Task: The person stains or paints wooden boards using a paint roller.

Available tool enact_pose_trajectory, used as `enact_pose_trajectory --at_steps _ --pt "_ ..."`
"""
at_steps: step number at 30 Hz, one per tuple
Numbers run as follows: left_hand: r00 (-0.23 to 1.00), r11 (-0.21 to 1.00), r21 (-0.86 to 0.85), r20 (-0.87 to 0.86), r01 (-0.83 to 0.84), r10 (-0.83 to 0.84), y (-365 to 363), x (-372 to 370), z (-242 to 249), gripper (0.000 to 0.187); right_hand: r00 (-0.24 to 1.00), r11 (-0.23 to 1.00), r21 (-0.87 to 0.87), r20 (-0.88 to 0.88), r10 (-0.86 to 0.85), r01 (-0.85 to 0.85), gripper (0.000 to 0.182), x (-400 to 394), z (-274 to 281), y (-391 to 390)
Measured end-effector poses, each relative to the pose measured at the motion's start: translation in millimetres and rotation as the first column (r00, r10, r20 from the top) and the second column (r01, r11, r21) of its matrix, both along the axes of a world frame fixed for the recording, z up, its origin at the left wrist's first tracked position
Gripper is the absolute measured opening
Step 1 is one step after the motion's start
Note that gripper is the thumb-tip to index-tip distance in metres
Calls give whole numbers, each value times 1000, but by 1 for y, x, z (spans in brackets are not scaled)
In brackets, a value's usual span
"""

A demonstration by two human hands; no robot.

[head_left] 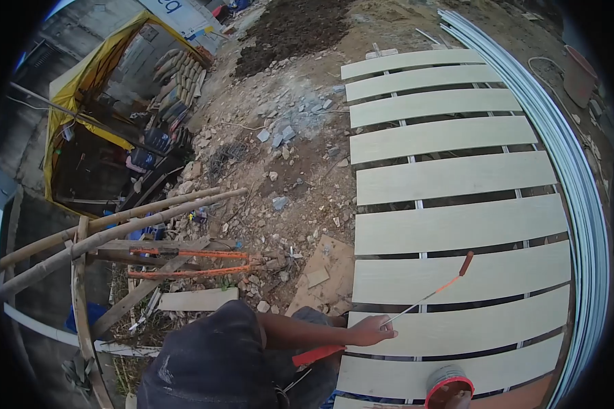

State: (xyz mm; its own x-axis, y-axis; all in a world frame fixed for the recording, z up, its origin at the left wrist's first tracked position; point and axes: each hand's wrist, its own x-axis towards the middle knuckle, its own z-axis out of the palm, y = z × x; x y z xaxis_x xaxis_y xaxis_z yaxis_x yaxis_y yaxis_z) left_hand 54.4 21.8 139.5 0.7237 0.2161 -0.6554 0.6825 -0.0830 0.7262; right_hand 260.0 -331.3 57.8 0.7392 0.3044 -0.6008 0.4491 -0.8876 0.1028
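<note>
My left hand (372, 331) comes in from the lower left and is closed on a small paint roller. The roller's (466, 264) thin metal rod runs up and right from the fingers to an orange-red sleeve, over a pale board (457, 273). Behind the hand, a flat red piece (317, 355) shows below my forearm. A bucket (449, 387) with a red rim and reddish-brown contents stands at the bottom, on or beside the nearest boards. A reddish-brown surface (522, 394) shows at the lower right. My right hand is out of view.
Several pale boards lie in spaced rows across metal bars. Long metal lengths (587, 225) curve along their right side. To the left are rubble ground (286, 157), bamboo poles (123, 235), orange-handled bolt cutters (191, 266) and a yellow tarp shelter (82, 88).
</note>
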Motion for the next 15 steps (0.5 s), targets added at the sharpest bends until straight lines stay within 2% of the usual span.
enact_pose_trajectory --at_steps 3,6,10,15 --pt "998 1000 -5 55 3 -3 2 2 4 45 999 999 29 -33 41 -40 17 -4 -3 -6" --pt "1000 1000 -2 20 -7 7 6 0 4 44 996 996 49 -56 75 -72 16 -2 -6 -18" --pt "995 997 9 53 -80 80 11 -5 2 43 990 992 69 -87 114 -108 16 1 -10 -43" --pt "990 990 55 46 -133 130 15 -9 -11 41 990 995 84 -124 69 -59 16 -24 -14 -92"
